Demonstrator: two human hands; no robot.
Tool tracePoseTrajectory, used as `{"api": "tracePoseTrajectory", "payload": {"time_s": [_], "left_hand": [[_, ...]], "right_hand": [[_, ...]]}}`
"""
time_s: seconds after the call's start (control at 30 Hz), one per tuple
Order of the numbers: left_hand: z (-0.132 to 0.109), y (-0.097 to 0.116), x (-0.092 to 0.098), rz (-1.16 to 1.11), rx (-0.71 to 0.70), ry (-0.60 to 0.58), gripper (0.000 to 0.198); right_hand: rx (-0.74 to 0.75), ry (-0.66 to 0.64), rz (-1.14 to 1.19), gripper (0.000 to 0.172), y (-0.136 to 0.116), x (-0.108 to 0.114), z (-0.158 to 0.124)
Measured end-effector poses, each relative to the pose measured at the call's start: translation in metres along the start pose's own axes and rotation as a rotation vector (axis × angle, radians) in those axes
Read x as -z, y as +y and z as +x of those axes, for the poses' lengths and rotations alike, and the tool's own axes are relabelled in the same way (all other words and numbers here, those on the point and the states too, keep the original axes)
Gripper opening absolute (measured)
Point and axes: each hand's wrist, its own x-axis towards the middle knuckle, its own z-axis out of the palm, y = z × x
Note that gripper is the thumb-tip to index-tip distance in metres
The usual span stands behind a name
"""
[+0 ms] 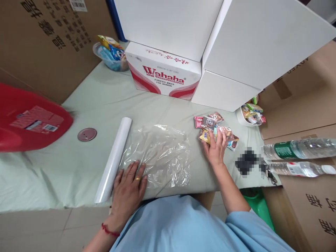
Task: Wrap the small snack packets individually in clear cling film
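Just beyond the blue shirt (178, 224), the left hand (128, 187) lies flat, fingers spread, pressing the near corner of the clear film (162, 154) beside its white roll (114, 159), which runs away from the body; the right hand (216, 150) rests on the snack packets (210, 123), just right of the crinkled film; whether it grips one is unclear.

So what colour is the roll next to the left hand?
White; the roll shows plainly in the head view.

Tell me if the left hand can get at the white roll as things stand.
Probably yes: the left hand lies flat on the clear film right beside the white roll, nothing between.
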Motion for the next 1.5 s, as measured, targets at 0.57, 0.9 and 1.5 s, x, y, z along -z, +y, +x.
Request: {"api": "tracePoseTrajectory", "payload": {"time_s": [0.57,0.9,1.5], "left_hand": [[0.005,0.010,0.029,-0.259,0.025,0.155,0.044],[0.079,-0.018,0.096,-0.432,0.350,0.323,0.021],[0.403,-0.208,0.035,-0.041,0.330,-0.015,0.069]], "right_hand": [[0.176,-0.076,0.027,0.057,0.076,-0.035,0.072],[-0.311,0.217,0.097,0.064,0.130,-0.039,-0.001],[-0.022,-0.019,0.234,0.037,0.066,-0.010,-0.066]]}}
